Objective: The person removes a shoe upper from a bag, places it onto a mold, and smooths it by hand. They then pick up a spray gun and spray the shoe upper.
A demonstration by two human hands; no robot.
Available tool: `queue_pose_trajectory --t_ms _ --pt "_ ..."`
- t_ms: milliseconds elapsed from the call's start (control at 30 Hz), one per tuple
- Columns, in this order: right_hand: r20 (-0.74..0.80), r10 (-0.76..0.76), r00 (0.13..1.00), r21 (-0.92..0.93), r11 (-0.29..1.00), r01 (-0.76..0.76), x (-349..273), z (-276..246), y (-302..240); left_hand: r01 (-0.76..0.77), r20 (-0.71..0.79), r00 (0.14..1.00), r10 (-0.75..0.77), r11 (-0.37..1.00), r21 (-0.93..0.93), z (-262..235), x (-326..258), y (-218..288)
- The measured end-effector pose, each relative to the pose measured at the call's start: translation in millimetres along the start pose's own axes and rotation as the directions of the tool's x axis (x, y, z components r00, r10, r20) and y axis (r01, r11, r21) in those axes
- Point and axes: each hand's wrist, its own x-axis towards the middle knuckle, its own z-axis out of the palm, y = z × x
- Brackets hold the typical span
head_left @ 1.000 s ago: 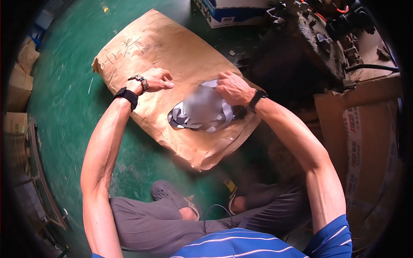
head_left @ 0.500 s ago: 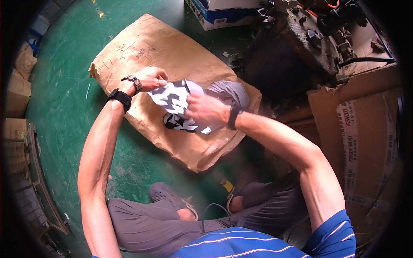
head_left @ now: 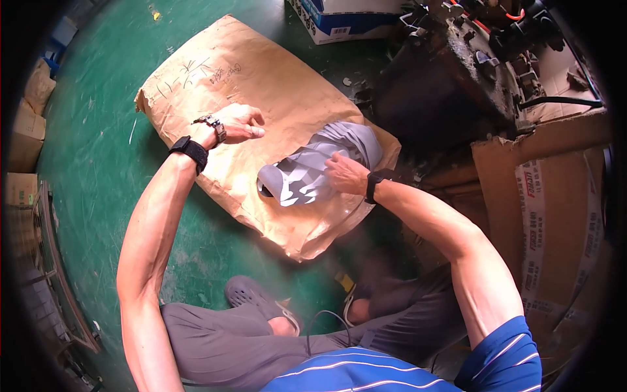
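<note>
A loose pile of thin grey sheets (head_left: 349, 140) with cut-out shapes lies on a large brown paper sack (head_left: 261, 72). Over the pile's right side, my right hand (head_left: 346, 174) has its fingers closed on a grey cut-out sheet (head_left: 302, 173). The sheet's left end curls up, and part of its edge is hidden by my fingers. Further left, above the sack, my left hand (head_left: 238, 124) holds nothing. Its fingers are bent, with a small gap between thumb and forefinger, apart from the sheets.
The sack lies on a green floor (head_left: 98, 150). At the far right stands a dark, dirty machine (head_left: 437, 85) with cables. A blue and white box (head_left: 346, 23) is at the back, and a torn cardboard box (head_left: 503, 176) at the right. My shoe (head_left: 251, 297) is near the sack's front.
My left hand has let go of the grey sheet. My right hand has moved right, and the sheet now lies over the pile, hiding the dark patch underneath.
</note>
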Motion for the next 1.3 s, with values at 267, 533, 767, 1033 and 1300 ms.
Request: queue_pose_trajectory --t_ms 267,533,767,1033,1300 --pt "0.116 0.162 0.98 0.763 0.617 -0.193 29.9 -54.4 31.0 -0.058 0.132 0.988 0.081 0.983 -0.172 13.8 5.2 19.6" --pt "0.167 0.24 0.956 0.986 -0.025 -0.166 40.8 -134.5 74.8 -0.094 0.318 0.931 0.177 0.961 -0.26 26.8 -2.1 37.7" --pt "0.181 0.354 0.918 0.958 -0.276 -0.082 20.0 -136.1 95.4 0.047 0.159 0.985 0.067 0.783 -0.62 -2.2 -21.4 10.4" --pt "0.014 0.539 0.842 0.99 -0.124 0.063 20.1 -124.5 92.4 -0.015 0.088 0.984 0.154 0.568 -0.823 1.4 -20.7 -8.8" --pt "-0.019 0.542 0.84 0.989 -0.114 0.096 22.0 -163.4 94.6 0.063 0.152 0.98 0.128 0.521 -0.851 2.2 -20.5 -8.0"
